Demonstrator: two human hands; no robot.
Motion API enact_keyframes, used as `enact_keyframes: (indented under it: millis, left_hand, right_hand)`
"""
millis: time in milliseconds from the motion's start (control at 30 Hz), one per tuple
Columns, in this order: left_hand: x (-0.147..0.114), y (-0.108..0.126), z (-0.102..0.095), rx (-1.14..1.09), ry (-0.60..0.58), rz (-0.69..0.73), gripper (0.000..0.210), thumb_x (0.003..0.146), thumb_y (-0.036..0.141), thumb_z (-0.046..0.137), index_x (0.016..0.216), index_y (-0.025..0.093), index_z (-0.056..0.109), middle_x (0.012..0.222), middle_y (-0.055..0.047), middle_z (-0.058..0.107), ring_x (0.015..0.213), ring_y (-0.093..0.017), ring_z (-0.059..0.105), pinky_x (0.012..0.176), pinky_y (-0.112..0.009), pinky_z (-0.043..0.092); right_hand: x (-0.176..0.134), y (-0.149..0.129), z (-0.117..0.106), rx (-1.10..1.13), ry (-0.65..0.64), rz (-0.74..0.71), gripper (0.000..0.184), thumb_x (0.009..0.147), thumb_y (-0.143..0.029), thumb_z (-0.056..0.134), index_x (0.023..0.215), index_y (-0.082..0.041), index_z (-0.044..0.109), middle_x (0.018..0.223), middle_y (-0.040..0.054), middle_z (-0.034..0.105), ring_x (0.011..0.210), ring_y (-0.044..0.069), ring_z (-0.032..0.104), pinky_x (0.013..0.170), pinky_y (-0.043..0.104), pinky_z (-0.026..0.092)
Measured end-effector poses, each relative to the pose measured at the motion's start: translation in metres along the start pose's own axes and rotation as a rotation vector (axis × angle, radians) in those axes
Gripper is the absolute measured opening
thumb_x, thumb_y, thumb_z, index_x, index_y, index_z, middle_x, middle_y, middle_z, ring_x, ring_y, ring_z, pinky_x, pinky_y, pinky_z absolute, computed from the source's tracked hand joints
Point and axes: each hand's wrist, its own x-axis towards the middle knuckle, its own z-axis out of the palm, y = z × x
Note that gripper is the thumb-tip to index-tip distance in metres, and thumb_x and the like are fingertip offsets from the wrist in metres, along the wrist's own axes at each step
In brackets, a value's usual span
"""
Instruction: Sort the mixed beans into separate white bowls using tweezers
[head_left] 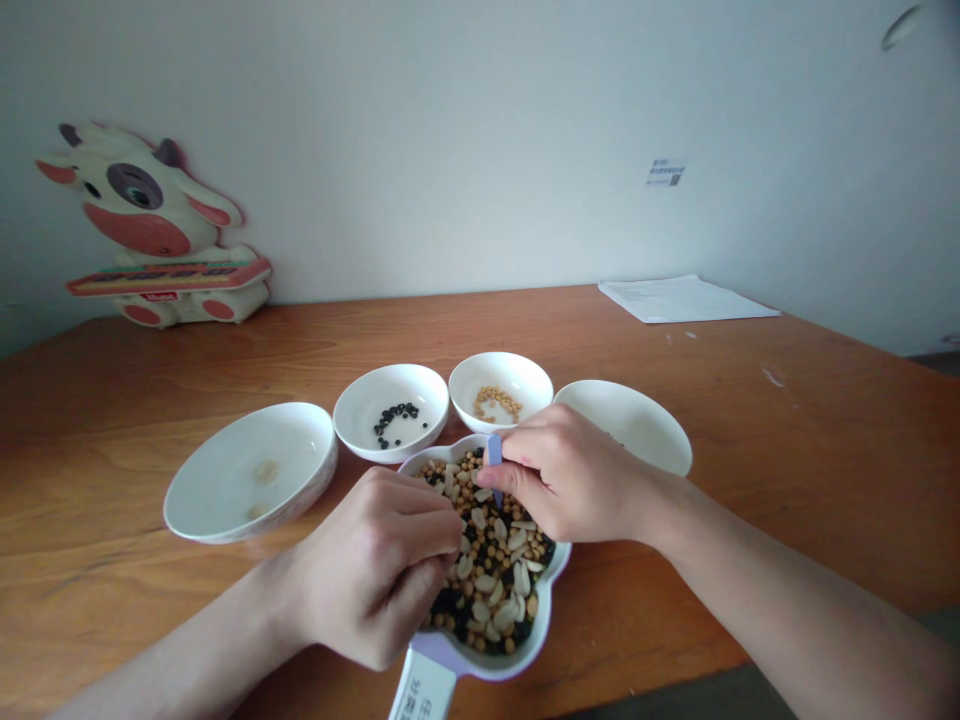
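right fingers (517,480) pinch a lavender strip (494,450) over beans (491,552).

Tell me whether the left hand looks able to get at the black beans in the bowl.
Likely yes. The black beans lie in an open bowl just beyond the left hand, with nothing apparent between; the right hand is off to the side.

My left hand (384,562), at the lower centre of the frame, is bare, with rounded knuckles. My right hand (561,470), just right of centre, is bare too. My left forearm (199,638) in the lower left and my right forearm (795,590) in the lower right are uncovered to the frame's edges, both tapering toward the wrist.
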Motion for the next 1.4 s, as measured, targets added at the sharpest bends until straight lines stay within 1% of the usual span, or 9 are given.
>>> enact_keyframes:
  millis: [233,400,567,767,1100,1400]
  left_hand:
    - [-0.0016,-0.0002,-0.0003,0.007,-0.001,-0.010,0.026,0.083,0.008,0.033,0.062,0.018,0.044,0.055,-0.002,0.049,0.050,-0.014,0.039,0.050,-0.030,0.029]
    - [-0.0007,0.0002,-0.0006,0.018,0.009,0.004,0.026,0.083,0.008,0.033,0.062,0.018,0.044,0.055,-0.001,0.048,0.049,-0.014,0.039,0.049,-0.030,0.029]
    - [-0.0005,-0.0002,-0.0009,0.015,0.010,0.003,0.025,0.083,0.008,0.033,0.063,0.018,0.044,0.056,-0.001,0.048,0.049,-0.014,0.038,0.049,-0.031,0.029]
    - [-0.0016,-0.0011,-0.0001,0.013,0.011,-0.006,0.025,0.084,0.008,0.033,0.062,0.018,0.041,0.056,0.000,0.047,0.050,-0.014,0.037,0.050,-0.031,0.028]
    - [0.0002,0.0001,-0.0006,0.012,0.019,0.004,0.025,0.083,0.007,0.033,0.063,0.018,0.043,0.056,0.000,0.047,0.050,-0.014,0.037,0.049,-0.031,0.028]
    - [-0.0005,0.0006,-0.0004,0.010,0.024,0.006,0.025,0.083,0.007,0.034,0.063,0.018,0.044,0.056,0.000,0.048,0.050,-0.013,0.037,0.049,-0.031,0.028]
  right_hand:
    - [0.0005,-0.0002,0.0002,0.015,0.043,-0.013,0.042,0.091,-0.028,0.054,0.053,-0.015,0.046,0.048,-0.0029,0.039,0.049,0.009,0.029,0.051,0.026,0.024]
    - [-0.0001,-0.0005,0.0002,0.039,0.064,-0.010,0.041,0.092,-0.027,0.053,0.053,-0.014,0.048,0.050,-0.0017,0.043,0.049,0.009,0.032,0.052,0.026,0.026]
    - [-0.0009,-0.0019,-0.0010,0.024,0.065,0.030,0.039,0.088,-0.026,0.055,0.052,-0.015,0.046,0.049,-0.0032,0.038,0.049,0.008,0.029,0.051,0.026,0.024]
    - [-0.0007,-0.0022,-0.0005,0.002,0.004,0.046,0.037,0.088,-0.026,0.055,0.054,-0.015,0.045,0.050,-0.0023,0.040,0.050,0.009,0.031,0.053,0.026,0.025]
    - [-0.0004,-0.0001,0.0006,0.019,0.038,0.015,0.041,0.091,-0.028,0.053,0.053,-0.016,0.040,0.050,-0.0033,0.036,0.050,0.008,0.028,0.053,0.026,0.023]
    - [-0.0009,-0.0003,-0.0002,0.023,0.038,0.011,0.041,0.090,-0.027,0.054,0.054,-0.016,0.040,0.050,-0.0037,0.035,0.050,0.008,0.028,0.053,0.026,0.023]
